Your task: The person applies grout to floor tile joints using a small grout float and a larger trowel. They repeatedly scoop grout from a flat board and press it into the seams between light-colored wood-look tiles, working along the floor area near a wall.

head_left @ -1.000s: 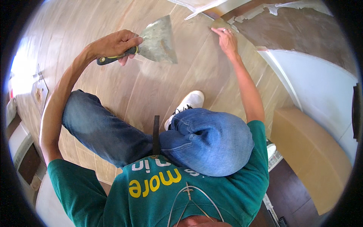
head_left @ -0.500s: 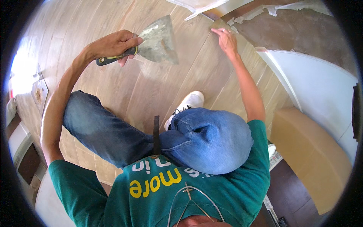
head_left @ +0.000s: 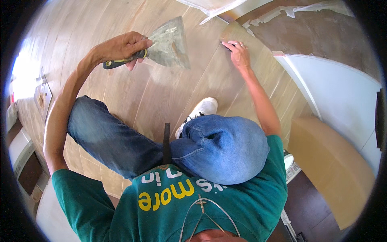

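Note:
My left hand (head_left: pixel 128 47) is wrapped round the black and yellow handle of a wide putty knife (head_left: pixel 167 44). Its broad blade points right, held over the wood-look plank floor (head_left: pixel 139 90) and smeared with pale grey residue. Farther right, my right hand (head_left: pixel 239 54) is low at the floor close to the curved brown edge, fingers pressed together. Something small and dark shows at its fingertips; its kind cannot be made out. A greyish haze marks the planks between the two hands.
White-edged curved panel (head_left: pixel 310 76) and brown surface with torn pale film (head_left: pixel 306 34) border the floor at right. A tan cardboard sheet (head_left: pixel 330 169) leans nearer. A flat metal plate (head_left: pixel 42 97) lies far left. My white shoe (head_left: pixel 203 109) stands on the planks.
My right hand has moved slightly nearer to me and left, and the dark thing at its fingertips now shows. The left hand and putty knife stay practically still.

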A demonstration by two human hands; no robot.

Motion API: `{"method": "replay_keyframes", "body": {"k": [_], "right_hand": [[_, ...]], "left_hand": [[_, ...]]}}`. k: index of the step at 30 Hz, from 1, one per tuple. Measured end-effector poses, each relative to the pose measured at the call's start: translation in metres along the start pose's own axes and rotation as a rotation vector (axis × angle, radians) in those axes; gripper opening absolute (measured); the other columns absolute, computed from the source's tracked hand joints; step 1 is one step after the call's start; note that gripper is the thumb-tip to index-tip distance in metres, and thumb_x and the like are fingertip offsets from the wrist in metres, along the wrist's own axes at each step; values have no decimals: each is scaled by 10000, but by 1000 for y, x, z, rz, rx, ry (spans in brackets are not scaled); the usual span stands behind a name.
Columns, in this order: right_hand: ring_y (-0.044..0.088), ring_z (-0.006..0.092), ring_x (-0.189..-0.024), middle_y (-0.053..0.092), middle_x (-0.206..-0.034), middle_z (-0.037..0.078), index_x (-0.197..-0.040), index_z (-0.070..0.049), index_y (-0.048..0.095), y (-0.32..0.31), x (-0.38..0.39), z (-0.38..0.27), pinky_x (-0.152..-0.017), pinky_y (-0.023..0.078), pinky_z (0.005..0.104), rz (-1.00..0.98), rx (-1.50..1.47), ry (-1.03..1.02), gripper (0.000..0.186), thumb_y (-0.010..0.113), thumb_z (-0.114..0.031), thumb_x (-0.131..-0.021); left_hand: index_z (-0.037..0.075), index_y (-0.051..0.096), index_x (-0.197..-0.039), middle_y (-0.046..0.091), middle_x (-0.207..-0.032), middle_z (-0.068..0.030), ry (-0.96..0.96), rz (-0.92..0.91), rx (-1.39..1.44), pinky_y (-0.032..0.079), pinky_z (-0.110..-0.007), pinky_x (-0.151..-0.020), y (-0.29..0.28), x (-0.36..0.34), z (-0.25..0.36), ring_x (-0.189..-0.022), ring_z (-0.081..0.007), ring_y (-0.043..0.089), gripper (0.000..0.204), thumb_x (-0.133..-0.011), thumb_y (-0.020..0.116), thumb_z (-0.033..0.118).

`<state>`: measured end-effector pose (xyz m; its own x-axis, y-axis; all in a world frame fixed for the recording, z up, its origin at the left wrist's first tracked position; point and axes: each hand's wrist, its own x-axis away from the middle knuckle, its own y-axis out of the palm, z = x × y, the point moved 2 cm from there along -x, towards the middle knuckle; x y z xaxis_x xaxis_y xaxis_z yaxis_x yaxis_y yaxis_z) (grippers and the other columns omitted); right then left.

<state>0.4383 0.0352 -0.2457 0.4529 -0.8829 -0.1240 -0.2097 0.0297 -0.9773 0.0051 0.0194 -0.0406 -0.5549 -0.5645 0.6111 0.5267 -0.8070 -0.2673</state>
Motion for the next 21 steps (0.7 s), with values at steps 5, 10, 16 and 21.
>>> {"method": "replay_keyframes", "body": {"k": [5,10,16,21], "right_hand": [[677,310,-1041,722,-1167,61,-1269,-265,730,-15,-40,21,-895,541,418,0,-180,154,370,552,-100,-989],[671,321,-1042,718,-1172,69,-1244,-244,739,3,-42,21,-917,545,419,19,-18,98,342,567,-105,-983],[667,267,-1089,707,-1189,110,-1236,-174,743,-35,-2,-28,-960,521,354,-198,-392,91,314,560,-85,-996],[662,309,-1106,711,-1164,133,-1191,-57,739,-120,-1,-124,-979,506,363,339,-966,137,280,623,6,-945]], "left_hand": [[39,588,-816,597,-662,-33,26,-8,23,487,-274,-460,1,5,0,-479,-129,606,560,-1089,438,506],[37,589,-813,600,-661,-33,71,-2,37,498,-267,-460,0,-4,5,-476,-125,605,557,-1089,443,499],[28,597,-812,606,-662,-46,70,-11,72,509,-274,-469,1,4,1,-493,-132,614,562,-1089,442,492],[8,608,-782,614,-672,-63,29,-56,110,529,-298,-508,5,1,7,-518,-146,620,579,-1075,468,488]]}}
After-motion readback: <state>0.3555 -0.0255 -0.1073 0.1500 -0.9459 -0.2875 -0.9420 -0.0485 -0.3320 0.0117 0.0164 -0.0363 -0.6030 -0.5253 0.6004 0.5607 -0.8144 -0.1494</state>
